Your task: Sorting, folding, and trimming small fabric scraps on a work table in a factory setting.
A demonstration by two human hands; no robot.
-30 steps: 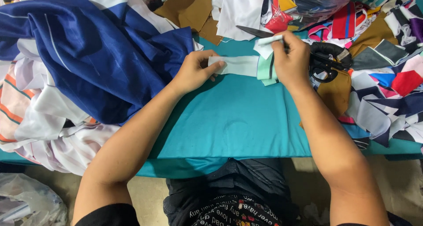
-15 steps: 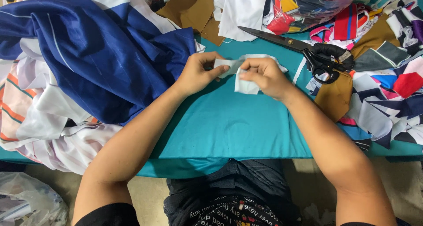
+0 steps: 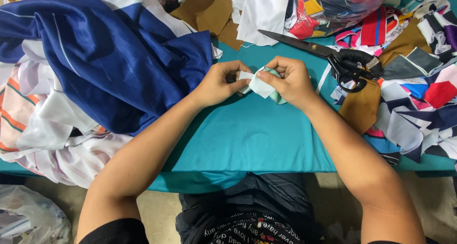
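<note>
Both hands meet over the far middle of a teal cloth-covered table (image 3: 247, 144). My left hand (image 3: 220, 82) and my right hand (image 3: 286, 79) pinch a small folded strip of pale green and white fabric (image 3: 261, 86) between them, bunched up just above the teal surface. Fingers of both hands are curled around the strip. Large black-handled scissors (image 3: 328, 56) lie on the table just right of my right hand, blades pointing to the far left.
A big blue and white garment (image 3: 104, 53) is heaped at the left, over striped white cloth (image 3: 28, 115). Brown fabric pieces (image 3: 209, 13) lie at the back. Many coloured scraps (image 3: 419, 96) pile up at the right. A plastic bag (image 3: 28, 220) sits on the floor.
The strip lay stretched flat on the table between my hands a second ago. My right hand has come left toward the left one, folding the strip into a small bunch held by both.
</note>
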